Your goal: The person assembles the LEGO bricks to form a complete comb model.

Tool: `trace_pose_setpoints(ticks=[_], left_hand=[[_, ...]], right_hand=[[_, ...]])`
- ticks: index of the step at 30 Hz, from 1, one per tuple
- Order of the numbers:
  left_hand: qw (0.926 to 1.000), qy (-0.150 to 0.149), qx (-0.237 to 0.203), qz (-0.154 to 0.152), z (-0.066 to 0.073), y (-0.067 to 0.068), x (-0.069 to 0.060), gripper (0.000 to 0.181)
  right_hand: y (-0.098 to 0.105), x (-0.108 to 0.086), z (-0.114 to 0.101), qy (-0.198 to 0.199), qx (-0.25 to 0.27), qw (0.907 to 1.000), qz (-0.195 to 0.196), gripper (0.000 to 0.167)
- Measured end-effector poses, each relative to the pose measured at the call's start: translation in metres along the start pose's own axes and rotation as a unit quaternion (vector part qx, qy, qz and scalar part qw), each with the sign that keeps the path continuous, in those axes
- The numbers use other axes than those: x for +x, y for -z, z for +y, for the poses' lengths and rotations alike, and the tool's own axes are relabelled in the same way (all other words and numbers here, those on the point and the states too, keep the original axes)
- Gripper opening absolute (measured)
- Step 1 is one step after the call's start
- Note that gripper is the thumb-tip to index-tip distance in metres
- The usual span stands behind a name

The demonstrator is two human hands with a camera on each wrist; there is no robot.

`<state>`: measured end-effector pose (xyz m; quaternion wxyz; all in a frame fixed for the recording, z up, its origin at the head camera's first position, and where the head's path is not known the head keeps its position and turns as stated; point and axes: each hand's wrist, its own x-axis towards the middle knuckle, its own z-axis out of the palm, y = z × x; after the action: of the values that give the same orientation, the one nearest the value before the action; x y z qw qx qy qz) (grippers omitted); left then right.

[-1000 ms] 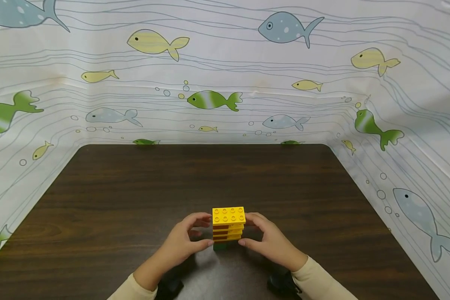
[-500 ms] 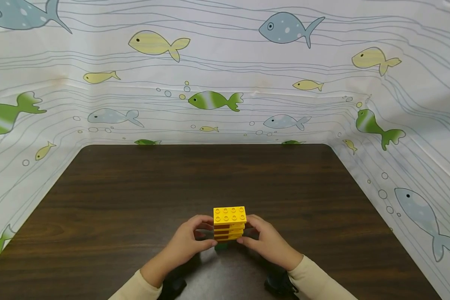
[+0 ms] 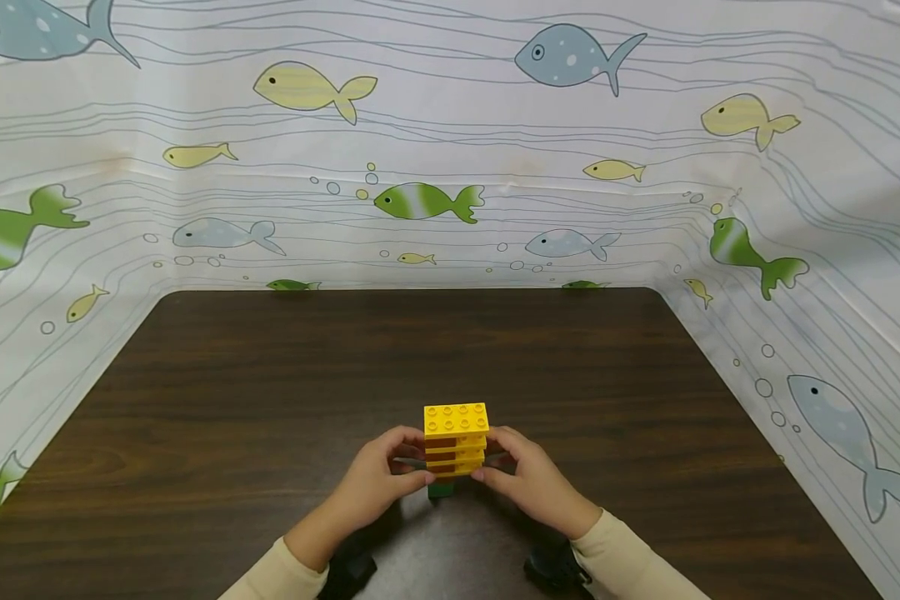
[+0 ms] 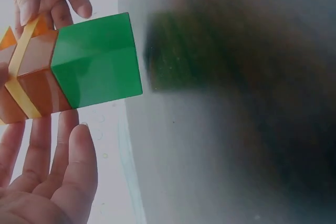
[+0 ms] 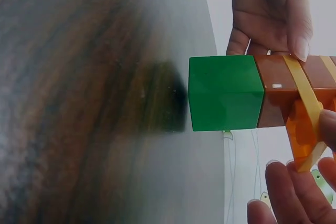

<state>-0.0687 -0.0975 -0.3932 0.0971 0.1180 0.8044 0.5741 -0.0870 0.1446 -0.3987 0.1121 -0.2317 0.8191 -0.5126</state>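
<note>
A tower of toy building bricks stands between the two hands in the head view, capped by a studded yellow brick (image 3: 456, 420). Under it, brown bricks (image 5: 278, 90) alternate with thin yellow plates (image 5: 304, 85); a green brick (image 4: 97, 61) forms the foot. The left hand (image 3: 375, 475) grips the tower's left side, its thumb in front low down. From the right, the right hand (image 3: 532, 479) grips it likewise, thumb near a yellow plate. Orange parts (image 5: 303, 129) project at one side in the right wrist view. Whether the green foot touches the table cannot be told.
A dark wood-grain table (image 3: 345, 358) lies beneath, reflecting the green brick in both wrist views. A white fish-patterned cloth (image 3: 450, 125) walls its back and sides. Black wrist devices (image 3: 348, 571) sit under both wrists.
The hands have drawn slightly closer around the tower. Its yellow top has shifted a little upward in the head view, showing more of the brown and green below.
</note>
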Motion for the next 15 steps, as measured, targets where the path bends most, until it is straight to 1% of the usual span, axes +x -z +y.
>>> trace_pose_setpoints(ticks=[5, 11, 15], left_hand=[[0.9997, 0.006, -0.019, 0.015, 0.0011, 0.0015, 0.0018, 0.038], [0.9990, -0.002, -0.032, 0.030, 0.0033, 0.0024, 0.0044, 0.040], [0.9981, 0.012, -0.044, 0.041, 0.0034, 0.0002, 0.0074, 0.041]], right_hand=[[0.0000, 0.0040, -0.0040, -0.003, 0.018, 0.9997, 0.016, 0.048], [0.0009, 0.0083, -0.0039, -0.008, 0.023, 0.9990, 0.036, 0.051], [0.0015, 0.0105, -0.0023, -0.008, 0.031, 0.9984, 0.046, 0.052]])
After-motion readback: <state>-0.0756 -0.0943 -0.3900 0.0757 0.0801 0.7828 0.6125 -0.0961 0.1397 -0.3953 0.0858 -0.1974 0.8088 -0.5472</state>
